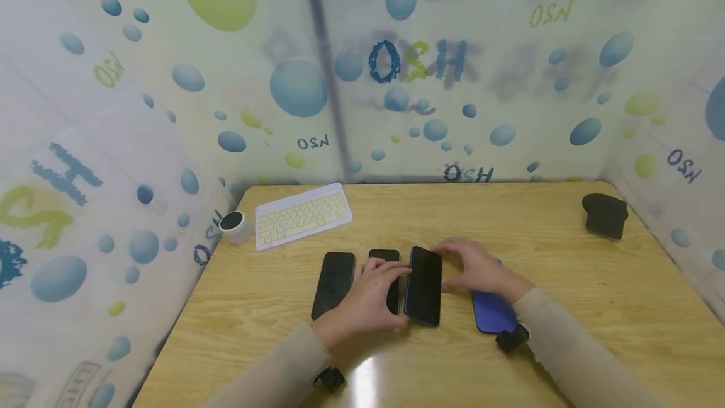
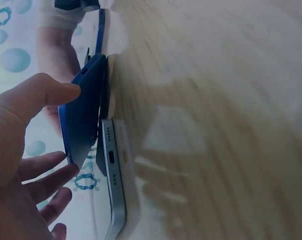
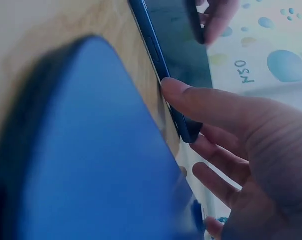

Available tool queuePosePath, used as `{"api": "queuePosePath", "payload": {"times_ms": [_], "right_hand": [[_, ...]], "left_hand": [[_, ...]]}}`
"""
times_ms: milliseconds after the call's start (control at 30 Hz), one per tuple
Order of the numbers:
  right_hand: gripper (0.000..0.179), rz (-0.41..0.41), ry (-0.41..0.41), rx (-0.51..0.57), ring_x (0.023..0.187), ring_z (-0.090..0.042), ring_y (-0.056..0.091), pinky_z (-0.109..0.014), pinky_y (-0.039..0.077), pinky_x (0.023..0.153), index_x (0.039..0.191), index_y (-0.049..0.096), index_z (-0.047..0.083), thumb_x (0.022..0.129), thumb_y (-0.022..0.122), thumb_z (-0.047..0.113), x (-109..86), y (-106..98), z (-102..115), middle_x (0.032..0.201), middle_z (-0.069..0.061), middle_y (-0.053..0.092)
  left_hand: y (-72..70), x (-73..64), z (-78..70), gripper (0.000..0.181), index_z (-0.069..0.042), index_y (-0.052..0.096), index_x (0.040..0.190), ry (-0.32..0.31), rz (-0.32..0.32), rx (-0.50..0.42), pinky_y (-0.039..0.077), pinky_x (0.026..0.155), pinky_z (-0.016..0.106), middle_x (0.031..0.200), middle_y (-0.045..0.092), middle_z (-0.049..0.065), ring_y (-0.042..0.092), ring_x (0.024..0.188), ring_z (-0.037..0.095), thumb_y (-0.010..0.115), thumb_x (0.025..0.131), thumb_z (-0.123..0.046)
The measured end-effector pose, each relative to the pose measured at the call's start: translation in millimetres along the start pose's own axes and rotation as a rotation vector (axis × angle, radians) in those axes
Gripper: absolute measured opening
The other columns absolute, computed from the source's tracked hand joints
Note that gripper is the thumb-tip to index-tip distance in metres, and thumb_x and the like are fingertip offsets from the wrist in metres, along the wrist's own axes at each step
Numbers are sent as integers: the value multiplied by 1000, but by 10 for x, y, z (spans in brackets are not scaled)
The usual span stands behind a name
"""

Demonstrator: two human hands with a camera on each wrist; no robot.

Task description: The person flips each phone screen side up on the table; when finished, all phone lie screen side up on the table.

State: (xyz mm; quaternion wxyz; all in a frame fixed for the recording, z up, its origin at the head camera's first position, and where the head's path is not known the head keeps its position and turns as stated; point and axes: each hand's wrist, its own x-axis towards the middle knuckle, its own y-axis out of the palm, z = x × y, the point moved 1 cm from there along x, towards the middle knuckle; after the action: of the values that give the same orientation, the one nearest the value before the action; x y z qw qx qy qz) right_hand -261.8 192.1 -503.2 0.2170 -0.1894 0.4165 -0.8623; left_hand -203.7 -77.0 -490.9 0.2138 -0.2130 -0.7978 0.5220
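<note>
Thumb and fingers of my left hand pinch the left side of a blue-edged smartphone. Its black screen faces up and its blue back shows in the left wrist view, tilted off the table. My right hand is at the same phone's other side, fingers loosely bent, thumb right at the long edge and fingertips by the top corner. Under the left hand lies a second black-screened phone, partly hidden. A third phone lies left of it. A blue phone rests beneath the right wrist.
A white keyboard lies at the back left of the wooden table, next to a small white cylinder with a dark top. A black object stands at the far right. Patterned curtains surround the table.
</note>
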Motion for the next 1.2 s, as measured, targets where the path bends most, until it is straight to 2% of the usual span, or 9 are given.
{"api": "queuePosePath", "payload": {"times_ms": [167, 367, 633, 900, 1067, 1200], "right_hand": [[71, 51, 6, 0, 132, -45, 54, -67, 39, 108, 136, 68, 13, 72, 94, 30, -18, -75, -26, 137, -17, 65], [71, 97, 1, 2, 130, -45, 55, -67, 41, 106, 139, 66, 13, 74, 92, 30, -4, -108, -62, 140, -19, 62], [72, 120, -1, -26, 129, -42, 55, -69, 38, 104, 139, 66, 15, 75, 91, 33, 7, -122, -86, 139, -14, 62], [71, 152, 19, -35, 133, -40, 52, -72, 28, 105, 141, 65, 14, 78, 90, 35, -9, -130, -69, 141, -12, 61], [71, 144, 21, -32, 136, -43, 48, -74, 23, 107, 142, 64, 13, 79, 89, 36, -41, -143, -48, 144, -15, 59], [68, 116, -7, -24, 137, -44, 49, -72, 27, 108, 142, 63, 11, 82, 87, 34, -108, -159, -46, 145, -15, 59]], "left_hand": [[44, 40, -44, 87, -22, 58, 145, 3, 19, 88, 34, 96, 41, 150, 57, -6, 44, 125, 17, 88, 69, -52], [45, 56, -102, 88, -19, 61, 144, 4, 31, 129, 33, 92, 38, 147, 59, -4, 45, 121, 16, 88, 69, -56], [81, 86, -101, 88, -17, 60, 144, -7, 69, 115, 32, 94, 38, 147, 58, -2, 44, 122, 17, 89, 69, -55], [61, 88, -159, 79, -16, 64, 141, -22, 122, 126, 32, 94, 37, 148, 57, -1, 43, 125, 19, 86, 74, -53], [42, 84, -191, 78, -16, 63, 142, -33, 142, 136, 32, 95, 37, 150, 56, 0, 42, 126, 19, 85, 76, -51], [41, 65, -194, 81, -16, 60, 145, -30, 145, 135, 33, 93, 37, 151, 54, 1, 43, 126, 20, 84, 77, -53]]}}
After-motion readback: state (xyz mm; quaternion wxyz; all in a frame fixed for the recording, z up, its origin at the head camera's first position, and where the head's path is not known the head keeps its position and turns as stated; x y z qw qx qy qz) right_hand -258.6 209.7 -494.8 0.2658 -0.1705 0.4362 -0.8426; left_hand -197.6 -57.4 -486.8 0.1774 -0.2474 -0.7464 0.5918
